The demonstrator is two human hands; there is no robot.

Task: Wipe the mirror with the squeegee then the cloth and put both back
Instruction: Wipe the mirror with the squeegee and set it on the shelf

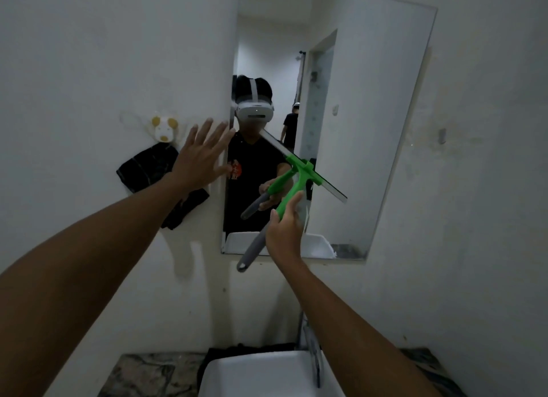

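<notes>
Squeegee [299,183]: green plastic T-frame, long straight blade with pale metal channel, grey grip at the tail; right hand [284,233] has its fingers wrapped round the handle, blade laid slantwise on the lower middle of the mirror [370,100], a frameless glass pane on a matt white wall [89,55]. Left hand [198,156]: fingers spread flat, empty, at the mirror's left edge; cloth [148,168], dark, soft and creased, hangs on a hook just left of it, above a white glossy basin [252,376]. Judgement: squeegee pass in hand; best done with the blade's full edge flush, even pressure, straight overlapping strokes.
</notes>
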